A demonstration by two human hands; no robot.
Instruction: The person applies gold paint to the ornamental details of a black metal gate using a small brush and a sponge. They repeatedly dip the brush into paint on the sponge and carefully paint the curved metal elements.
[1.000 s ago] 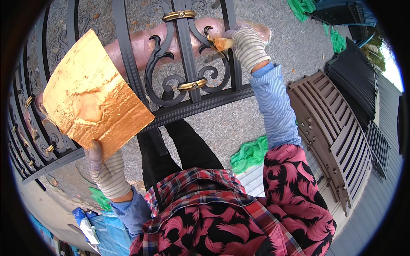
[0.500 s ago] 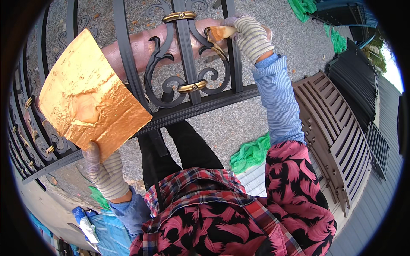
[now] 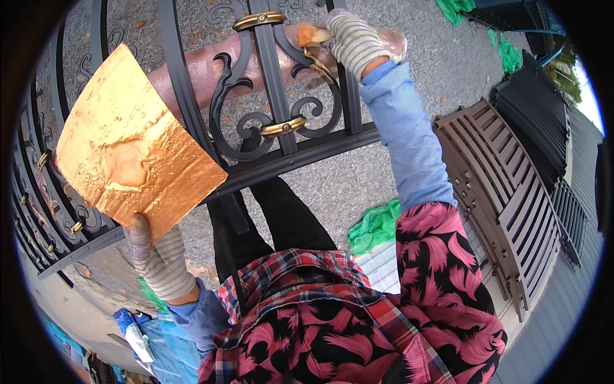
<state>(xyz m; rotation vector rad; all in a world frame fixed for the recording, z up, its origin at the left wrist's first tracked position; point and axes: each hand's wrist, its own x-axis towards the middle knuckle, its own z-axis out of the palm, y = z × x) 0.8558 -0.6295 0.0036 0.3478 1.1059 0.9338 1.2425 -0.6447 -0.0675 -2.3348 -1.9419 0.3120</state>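
Head view, right hand (image 3: 358,41) gilding gate scroll (image 3: 316,61), left hand (image 3: 157,253) gripping card (image 3: 131,150) edge

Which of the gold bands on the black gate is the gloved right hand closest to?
The slanted gold band on the scroll just below the right hand, under its gold-smeared fingertips. The top band and the lower band sit farther left on the centre bar.

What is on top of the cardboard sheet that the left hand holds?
Thick gold paint covers the cardboard sheet, with a smeared patch near its middle. The left hand grips its lower edge; the underside is hidden.
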